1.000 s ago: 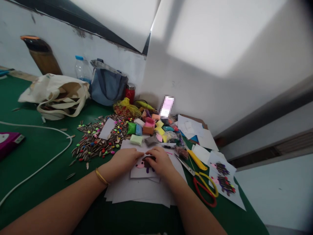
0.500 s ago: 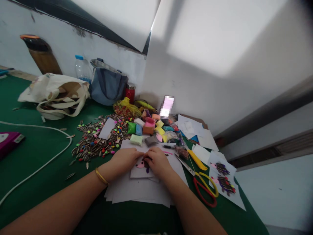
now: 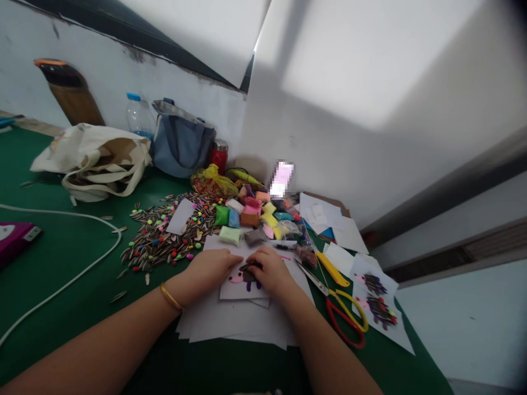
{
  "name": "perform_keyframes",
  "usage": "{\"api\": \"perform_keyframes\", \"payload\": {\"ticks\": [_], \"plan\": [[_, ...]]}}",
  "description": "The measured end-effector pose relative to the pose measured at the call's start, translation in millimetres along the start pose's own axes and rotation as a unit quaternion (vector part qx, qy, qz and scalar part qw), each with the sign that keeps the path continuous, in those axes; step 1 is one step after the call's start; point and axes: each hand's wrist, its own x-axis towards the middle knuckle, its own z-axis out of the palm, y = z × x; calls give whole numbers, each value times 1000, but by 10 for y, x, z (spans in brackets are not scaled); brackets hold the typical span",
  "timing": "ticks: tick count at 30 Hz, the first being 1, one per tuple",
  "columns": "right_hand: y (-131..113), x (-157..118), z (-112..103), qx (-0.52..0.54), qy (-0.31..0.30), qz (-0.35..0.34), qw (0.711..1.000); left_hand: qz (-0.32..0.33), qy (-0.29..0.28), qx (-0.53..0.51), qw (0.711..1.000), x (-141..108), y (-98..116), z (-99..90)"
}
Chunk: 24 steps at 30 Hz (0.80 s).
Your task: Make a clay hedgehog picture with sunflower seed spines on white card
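A white card (image 3: pixel 230 294) bears a hedgehog picture (image 3: pixel 247 276) with a pink face, brown body and purple legs. My left hand (image 3: pixel 212 270) lies at the card's upper left, fingers stretched toward the picture and partly hidden from view. Just above the hedgehog's back, my right hand (image 3: pixel 272 271) pinches a dark striped sunflower seed (image 3: pixel 246 267) between thumb and fingers. White paper sheets (image 3: pixel 230 323) lie under the card.
Sunflower seeds and coloured beads (image 3: pixel 156 247) are heaped to the left. Clay packets (image 3: pixel 249 219) lie behind my hands. Scissors (image 3: pixel 346 318), a yellow cutter (image 3: pixel 332 269) and a sheet with two hedgehogs (image 3: pixel 391 337) lie right. A white cable (image 3: pixel 82 273) curves at left.
My right hand has shifted slightly right and turned, uncovering more of the hedgehog's body and legs; the pinched seed now shows. My left hand stays put.
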Motion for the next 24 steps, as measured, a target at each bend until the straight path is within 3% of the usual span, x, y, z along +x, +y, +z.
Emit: {"api": "perform_keyframes", "payload": {"ticks": [18, 24], "plan": [[-67, 48, 44, -78, -5, -32, 996, 4, 8, 9, 1000, -2, 19, -11], [-69, 28, 28, -83, -4, -42, 996, -18, 24, -70, 997, -1, -28, 43]]}}
